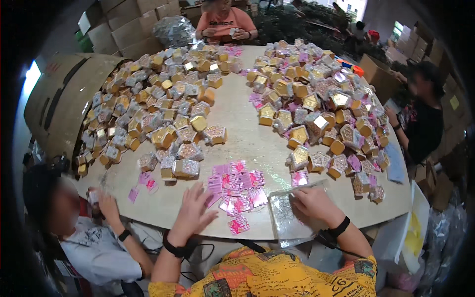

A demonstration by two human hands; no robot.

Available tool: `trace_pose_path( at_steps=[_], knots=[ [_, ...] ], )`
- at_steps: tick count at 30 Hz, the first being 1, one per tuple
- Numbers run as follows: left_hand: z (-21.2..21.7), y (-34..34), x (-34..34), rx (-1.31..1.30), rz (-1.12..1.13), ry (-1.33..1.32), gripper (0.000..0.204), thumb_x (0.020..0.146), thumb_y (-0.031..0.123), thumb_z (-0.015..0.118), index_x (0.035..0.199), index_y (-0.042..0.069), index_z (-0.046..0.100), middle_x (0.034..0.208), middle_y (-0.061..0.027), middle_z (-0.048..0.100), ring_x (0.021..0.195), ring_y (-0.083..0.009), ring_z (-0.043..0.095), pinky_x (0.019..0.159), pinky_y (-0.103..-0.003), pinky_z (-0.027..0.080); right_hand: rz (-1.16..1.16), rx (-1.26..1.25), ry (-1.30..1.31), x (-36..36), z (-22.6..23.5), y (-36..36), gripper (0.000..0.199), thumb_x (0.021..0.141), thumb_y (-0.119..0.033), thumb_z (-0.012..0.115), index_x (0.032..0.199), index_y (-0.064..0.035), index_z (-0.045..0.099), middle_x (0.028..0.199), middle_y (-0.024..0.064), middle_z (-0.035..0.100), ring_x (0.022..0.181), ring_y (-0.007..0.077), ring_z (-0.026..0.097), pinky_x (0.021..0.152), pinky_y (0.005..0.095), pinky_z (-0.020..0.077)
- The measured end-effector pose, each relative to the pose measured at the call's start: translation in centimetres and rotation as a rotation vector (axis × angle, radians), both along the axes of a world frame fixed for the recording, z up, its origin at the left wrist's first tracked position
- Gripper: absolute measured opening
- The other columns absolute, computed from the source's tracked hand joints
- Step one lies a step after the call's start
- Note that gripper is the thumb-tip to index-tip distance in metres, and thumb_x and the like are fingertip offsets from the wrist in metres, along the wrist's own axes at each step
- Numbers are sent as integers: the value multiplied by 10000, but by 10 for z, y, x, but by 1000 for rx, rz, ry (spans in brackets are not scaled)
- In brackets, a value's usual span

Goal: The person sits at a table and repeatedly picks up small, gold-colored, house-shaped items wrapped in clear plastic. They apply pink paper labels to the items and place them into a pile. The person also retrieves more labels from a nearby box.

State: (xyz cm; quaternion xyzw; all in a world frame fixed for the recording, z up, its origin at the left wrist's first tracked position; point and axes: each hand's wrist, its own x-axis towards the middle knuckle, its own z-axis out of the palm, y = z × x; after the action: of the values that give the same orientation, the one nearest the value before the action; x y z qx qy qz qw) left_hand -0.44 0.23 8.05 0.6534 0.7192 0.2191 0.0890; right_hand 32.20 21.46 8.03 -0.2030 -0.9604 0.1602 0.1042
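My left hand hovers with fingers spread over the table's near edge, holding nothing. Beside it lies a loose spread of small pink printed cards. On the right, my right hand reaches over a clear, shallow plastic tray at the table edge. Its fingers are bent together down at the tray's far part; what they pinch, if anything, is hidden. Just past the tray lies another pink card. Nearest beyond my left hand is a wrapped gold-and-white house-shaped box.
Two heaps of wrapped gold house-shaped pieces, the left heap and the right heap, cover the table. People sit at the left, far side and right. Cardboard boxes are stacked behind. Some pink cards lie at the left.
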Motion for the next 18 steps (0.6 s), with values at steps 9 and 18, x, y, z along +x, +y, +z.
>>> trace_pose_path(
  at_steps=[9,18],
  knots=[
    [58,78,-26,176,62,-54,382,795,265,705,1087,32,621,1095,-156,590,946,-311,602,815,-393,481,-69,-168,30,5,30,-6,401,700,-194,745,1061,-48,648,853,128,656,677,270,640,642,354,519],
    [33,72,55,-418,-351,222,971,631,337,833,1438,177,318,1454,-207,308,1332,-438,302,1004,-592,348,-183,-309,-2,22,21,-5,405,716,-131,700,1108,-48,636,863,142,656,736,250,645,674,342,523]
  ],
)
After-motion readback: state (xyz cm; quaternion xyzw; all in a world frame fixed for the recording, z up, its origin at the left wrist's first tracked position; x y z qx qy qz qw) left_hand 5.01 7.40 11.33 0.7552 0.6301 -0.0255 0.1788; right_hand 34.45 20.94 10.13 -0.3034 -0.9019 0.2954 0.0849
